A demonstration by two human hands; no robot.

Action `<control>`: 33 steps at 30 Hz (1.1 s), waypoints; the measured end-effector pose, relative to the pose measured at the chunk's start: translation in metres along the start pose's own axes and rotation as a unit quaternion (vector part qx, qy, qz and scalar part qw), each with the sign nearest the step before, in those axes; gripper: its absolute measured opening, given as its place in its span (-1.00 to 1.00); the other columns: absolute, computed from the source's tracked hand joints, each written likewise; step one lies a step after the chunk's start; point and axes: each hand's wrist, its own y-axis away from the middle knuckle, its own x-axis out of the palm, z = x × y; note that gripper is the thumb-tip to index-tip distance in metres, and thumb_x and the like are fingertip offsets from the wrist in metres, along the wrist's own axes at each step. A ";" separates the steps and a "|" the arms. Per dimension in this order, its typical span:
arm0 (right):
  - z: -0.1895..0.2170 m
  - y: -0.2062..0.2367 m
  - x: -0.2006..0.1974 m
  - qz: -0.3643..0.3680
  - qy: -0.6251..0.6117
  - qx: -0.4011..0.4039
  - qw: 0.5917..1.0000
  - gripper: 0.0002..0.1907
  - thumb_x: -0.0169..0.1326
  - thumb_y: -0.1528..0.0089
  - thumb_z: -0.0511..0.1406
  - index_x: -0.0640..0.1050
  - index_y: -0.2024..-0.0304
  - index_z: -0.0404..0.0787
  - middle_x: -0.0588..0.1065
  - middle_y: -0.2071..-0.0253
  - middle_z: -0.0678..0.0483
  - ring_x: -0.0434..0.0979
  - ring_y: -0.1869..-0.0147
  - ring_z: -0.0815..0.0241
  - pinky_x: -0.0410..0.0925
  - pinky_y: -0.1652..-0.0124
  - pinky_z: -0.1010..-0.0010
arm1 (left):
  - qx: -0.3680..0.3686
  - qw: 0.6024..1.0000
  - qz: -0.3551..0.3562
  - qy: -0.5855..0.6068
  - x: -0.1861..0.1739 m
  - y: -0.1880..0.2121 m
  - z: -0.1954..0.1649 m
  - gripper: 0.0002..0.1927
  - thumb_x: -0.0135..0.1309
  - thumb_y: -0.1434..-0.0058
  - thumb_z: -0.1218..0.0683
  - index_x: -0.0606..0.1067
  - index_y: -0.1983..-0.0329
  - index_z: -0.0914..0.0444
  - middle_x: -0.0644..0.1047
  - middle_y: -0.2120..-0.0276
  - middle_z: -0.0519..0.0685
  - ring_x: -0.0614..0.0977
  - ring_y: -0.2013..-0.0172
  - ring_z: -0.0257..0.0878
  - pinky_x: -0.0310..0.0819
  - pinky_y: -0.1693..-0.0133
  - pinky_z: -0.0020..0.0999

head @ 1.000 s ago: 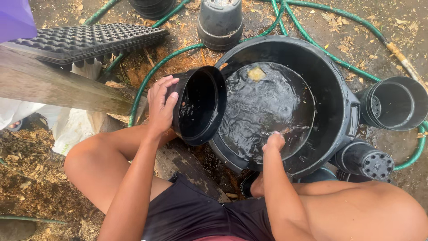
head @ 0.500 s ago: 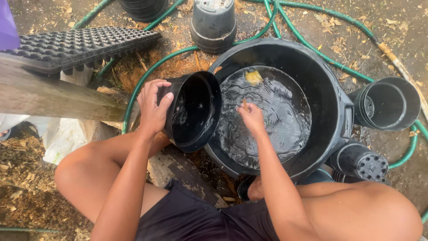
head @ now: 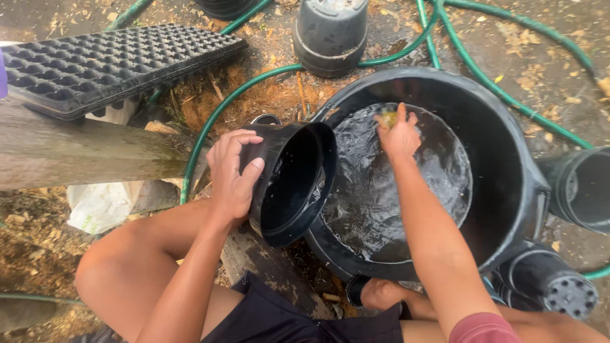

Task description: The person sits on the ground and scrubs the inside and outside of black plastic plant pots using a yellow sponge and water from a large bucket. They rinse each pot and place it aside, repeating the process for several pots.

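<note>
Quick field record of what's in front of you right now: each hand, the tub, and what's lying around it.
left hand: grips the rim of a black plastic pot, tilted on its side, mouth toward the camera
right hand: over the water, fingers closed on a small yellowish piece, likely a sponge
tub: large, black, round, partly filled with rippling water
hose: green, loops round the tub's far side
seed tray: black, many-celled, far left, resting on a wooden beam
other pots: one upside down beyond the tub, more at right
</note>
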 end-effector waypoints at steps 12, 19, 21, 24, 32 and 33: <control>-0.006 0.060 0.022 0.004 -0.477 0.146 0.866 -0.66 0.13 -0.33 -0.11 0.62 0.11 -0.27 0.52 0.33 0.08 0.44 0.30 0.20 0.32 0.29 0.29 | 0.020 1.000 0.000 -0.005 0.002 0.001 0.004 -0.57 -0.06 -0.30 -0.11 0.43 -0.13 0.22 0.45 -0.21 0.05 0.37 -0.34 0.02 -0.02 -0.39 -0.04; 0.089 0.171 -0.022 -0.065 -0.602 -0.018 0.796 -0.72 0.11 -0.38 -0.22 0.56 0.13 -0.36 0.56 0.25 0.09 0.53 0.20 0.32 0.43 0.18 0.45 | 0.002 1.000 0.025 0.001 0.006 -0.017 0.011 -0.60 -0.06 -0.32 -0.07 0.45 -0.13 0.21 0.49 -0.22 0.03 0.36 -0.37 0.03 -0.12 -0.38 0.02; 0.120 0.186 -0.020 -0.053 -0.524 -0.102 0.844 -0.74 0.20 -0.33 -0.26 0.58 0.12 -0.37 0.58 0.22 -0.04 0.57 0.18 0.17 0.44 0.17 0.35 | -0.011 1.000 0.026 0.002 0.009 -0.021 0.012 -0.60 -0.05 -0.31 -0.09 0.45 -0.12 0.20 0.51 -0.19 0.01 0.41 -0.32 -0.03 -0.06 -0.37 -0.01; 0.161 0.182 -0.007 -0.006 -0.377 -0.138 0.916 -0.78 0.25 -0.20 -0.32 0.58 0.14 -0.27 0.60 0.24 -0.20 0.64 0.22 -0.20 0.46 0.26 0.13 | -0.044 0.998 0.032 -0.009 0.012 -0.023 0.013 -0.58 -0.06 -0.30 -0.11 0.46 -0.12 0.17 0.52 -0.11 -0.02 0.45 -0.26 -0.08 0.03 -0.34 -0.08; 0.190 0.170 0.031 0.040 -0.224 -0.177 0.958 -0.82 0.02 -0.24 -0.31 0.56 0.13 -0.16 0.59 0.29 -0.24 0.59 0.21 -0.34 0.41 0.26 -0.15 | -0.017 1.000 0.006 0.009 0.010 -0.018 0.023 -0.55 -0.02 -0.27 -0.12 0.45 -0.13 0.19 0.52 -0.13 0.00 0.46 -0.22 -0.04 0.05 -0.29 -0.09; 0.186 0.172 0.033 0.049 -0.208 -0.191 0.958 -0.82 0.01 -0.24 -0.30 0.57 0.15 -0.15 0.60 0.28 -0.23 0.59 0.22 -0.34 0.41 0.27 -0.16 | -0.008 1.000 0.002 0.010 0.010 -0.017 0.024 -0.55 -0.02 -0.26 -0.12 0.45 -0.13 0.20 0.52 -0.14 0.01 0.46 -0.23 -0.03 0.04 -0.29 -0.08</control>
